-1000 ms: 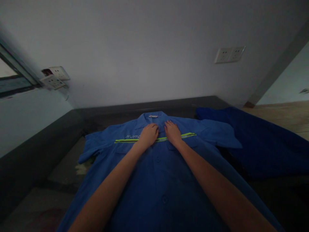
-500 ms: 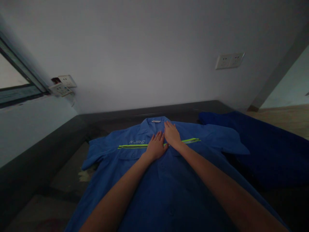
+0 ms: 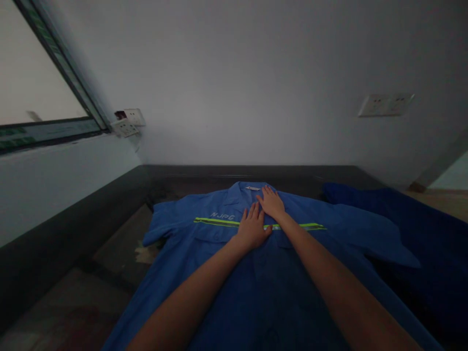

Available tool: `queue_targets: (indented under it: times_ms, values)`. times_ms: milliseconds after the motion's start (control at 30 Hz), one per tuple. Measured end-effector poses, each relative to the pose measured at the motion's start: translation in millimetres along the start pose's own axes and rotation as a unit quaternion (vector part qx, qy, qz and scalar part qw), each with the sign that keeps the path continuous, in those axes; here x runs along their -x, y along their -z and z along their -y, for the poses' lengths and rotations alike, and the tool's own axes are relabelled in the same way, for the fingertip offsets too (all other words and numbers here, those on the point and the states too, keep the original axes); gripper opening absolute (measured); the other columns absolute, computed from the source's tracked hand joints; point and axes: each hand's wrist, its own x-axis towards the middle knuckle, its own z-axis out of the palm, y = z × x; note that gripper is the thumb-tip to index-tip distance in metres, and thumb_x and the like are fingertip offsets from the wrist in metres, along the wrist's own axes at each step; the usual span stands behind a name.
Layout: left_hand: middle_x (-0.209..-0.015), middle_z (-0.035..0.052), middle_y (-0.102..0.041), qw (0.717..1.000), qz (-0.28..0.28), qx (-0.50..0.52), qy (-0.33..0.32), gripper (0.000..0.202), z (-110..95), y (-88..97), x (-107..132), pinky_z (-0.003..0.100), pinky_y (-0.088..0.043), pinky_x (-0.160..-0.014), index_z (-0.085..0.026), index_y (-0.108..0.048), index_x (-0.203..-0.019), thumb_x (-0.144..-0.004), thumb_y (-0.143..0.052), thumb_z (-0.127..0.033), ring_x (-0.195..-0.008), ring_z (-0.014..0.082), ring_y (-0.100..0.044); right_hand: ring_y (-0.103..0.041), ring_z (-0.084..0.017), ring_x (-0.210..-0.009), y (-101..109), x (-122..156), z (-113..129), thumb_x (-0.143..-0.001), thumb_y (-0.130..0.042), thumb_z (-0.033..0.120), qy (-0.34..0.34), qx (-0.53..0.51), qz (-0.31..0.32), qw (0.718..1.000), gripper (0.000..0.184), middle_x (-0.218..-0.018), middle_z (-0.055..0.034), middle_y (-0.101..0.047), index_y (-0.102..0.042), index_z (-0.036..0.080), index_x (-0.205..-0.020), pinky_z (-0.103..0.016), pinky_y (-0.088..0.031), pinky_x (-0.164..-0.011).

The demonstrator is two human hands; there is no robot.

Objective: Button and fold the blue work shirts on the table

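Note:
A blue short-sleeved work shirt [image 3: 219,273] with a yellow-green reflective stripe [image 3: 215,222] across the chest lies front up on a dark table [image 3: 120,239], collar away from me. My left hand [image 3: 252,226] lies flat on the chest by the button line, fingers stretched out. My right hand [image 3: 272,202] rests flat just beyond it, below the collar [image 3: 252,187], fingers out too. Neither hand holds anything.
A darker blue garment [image 3: 413,224] is spread to the right of the shirt. A grey wall stands right behind the table, with a double socket [image 3: 385,105] at the right and loose sockets [image 3: 127,124] beside a window [image 3: 32,92] at the left.
My left hand has uncurled from a loose fist at the collar and slid back toward me to lie flat. My head has turned left, bringing more window into view.

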Motion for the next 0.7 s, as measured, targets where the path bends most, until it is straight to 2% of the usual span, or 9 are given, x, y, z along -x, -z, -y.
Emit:
queue_targets:
  times_ms: [133, 233, 367, 467, 567, 633, 700]
  values:
    - [-0.153, 0.0207, -0.021, 1.0, 0.006, 0.011, 0.014, 0.072, 7, 8.2, -3, 0.043, -0.024, -0.115, -0.003, -0.026, -0.145, -0.091, -0.036, -0.05, -0.143, 0.0288, -0.017, -0.021, -0.024, -0.141, 1, -1, 1, -0.097, -0.024, 0.043, 0.003, 0.014, 0.02, 1.0, 0.063, -0.152, -0.0167, -0.026, -0.028, 0.002, -0.145, -0.041, -0.016, -0.114]
    - [-0.152, 0.0191, -0.024, 0.999, -0.006, -0.012, 0.039, 0.069, 17, 11.0, -3, 0.044, -0.019, -0.116, -0.005, -0.029, -0.144, -0.092, -0.03, -0.05, -0.143, 0.0282, -0.017, -0.014, -0.025, -0.143, -1, -2, 2, -0.096, -0.022, 0.049, -0.008, 0.031, 0.042, 0.999, 0.068, -0.154, -0.0158, -0.019, -0.025, 0.003, -0.146, -0.043, -0.013, -0.114]
    - [-0.154, 0.0152, -0.02, 0.998, 0.027, -0.006, 0.06, 0.074, 27, 5.3, -1, 0.046, -0.014, -0.117, -0.007, -0.024, -0.147, -0.091, -0.024, -0.056, -0.144, 0.0267, -0.012, -0.011, -0.025, -0.144, -7, -5, 2, -0.095, -0.022, 0.051, -0.017, 0.046, 0.053, 0.997, 0.068, -0.155, -0.014, -0.016, -0.024, 0.007, -0.147, -0.045, -0.011, -0.114]
    - [-0.154, 0.0153, -0.019, 0.998, 0.022, 0.007, 0.059, 0.075, 28, -2.4, -2, 0.048, -0.012, -0.117, -0.008, -0.024, -0.147, -0.091, -0.026, -0.057, -0.144, 0.0265, -0.012, -0.019, -0.025, -0.142, -8, -4, 3, -0.095, -0.024, 0.048, -0.005, 0.037, 0.009, 0.999, 0.065, -0.153, -0.0142, -0.024, -0.029, 0.007, -0.146, -0.045, -0.017, -0.113]
    - [-0.153, 0.0167, -0.024, 0.997, -0.026, 0.051, 0.06, 0.074, 27, -5.0, -5, 0.045, -0.016, -0.117, -0.007, -0.028, -0.145, -0.09, -0.032, -0.057, -0.143, 0.0264, -0.017, -0.032, -0.026, -0.137, -4, 0, 3, -0.096, -0.027, 0.04, 0.021, 0.02, -0.069, 0.997, 0.057, -0.146, -0.0166, -0.038, -0.039, 0.006, -0.14, -0.044, -0.026, -0.11]
    - [-0.151, 0.0174, -0.029, 0.988, -0.077, 0.106, 0.085, 0.069, 34, 2.1, -5, 0.04, -0.022, -0.115, -0.006, -0.03, -0.143, -0.091, -0.037, -0.051, -0.142, 0.0248, -0.023, -0.038, -0.026, -0.133, 2, 4, 3, -0.097, -0.027, 0.034, 0.055, 0.009, -0.121, 0.991, 0.051, -0.141, -0.0169, -0.045, -0.048, 0.005, -0.134, -0.046, -0.028, -0.109]
    - [-0.147, 0.0151, -0.038, 0.971, -0.134, 0.14, 0.137, 0.058, 53, 19.1, 0, 0.033, -0.029, -0.113, -0.007, -0.036, -0.14, -0.091, -0.042, -0.039, -0.138, 0.0206, -0.032, -0.042, -0.026, -0.131, 8, 9, 4, -0.096, -0.028, 0.029, 0.085, -0.011, -0.169, 0.982, 0.047, -0.137, -0.0158, -0.051, -0.055, 0.007, -0.127, -0.046, -0.029, -0.109]
